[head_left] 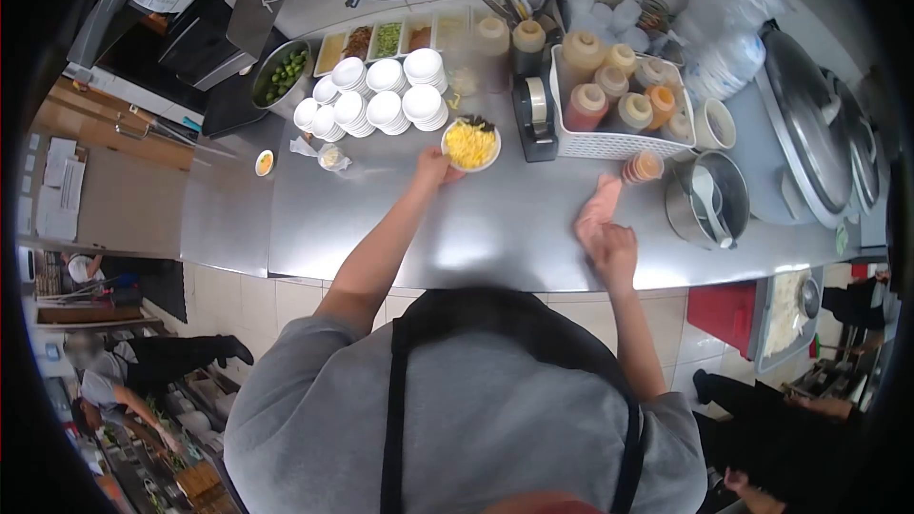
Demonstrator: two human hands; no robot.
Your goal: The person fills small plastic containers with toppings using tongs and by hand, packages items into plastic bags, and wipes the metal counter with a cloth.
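Note:
My left hand [435, 168] grips the rim of a small white bowl [496, 154] at the middle of the steel counter. Yellow shredded food [470, 145] fills the bowl, with dark strips at its far edge. My right hand [614, 252] is closed on a pink cloth [599, 207] that lies on the counter, its far end reaching toward a stack of small cups [643, 167] with orange contents. Beyond my left hand stand several stacks of small white dishes [385, 107].
A white basket [619, 144] of sauce bottles and a tape dispenser [536, 119] stand at the back. To the right are a metal pot [706, 200] with a white ladle and a large lidded cooker [804, 114]. A bowl of green fruit [283, 76] stands left. Other people work behind.

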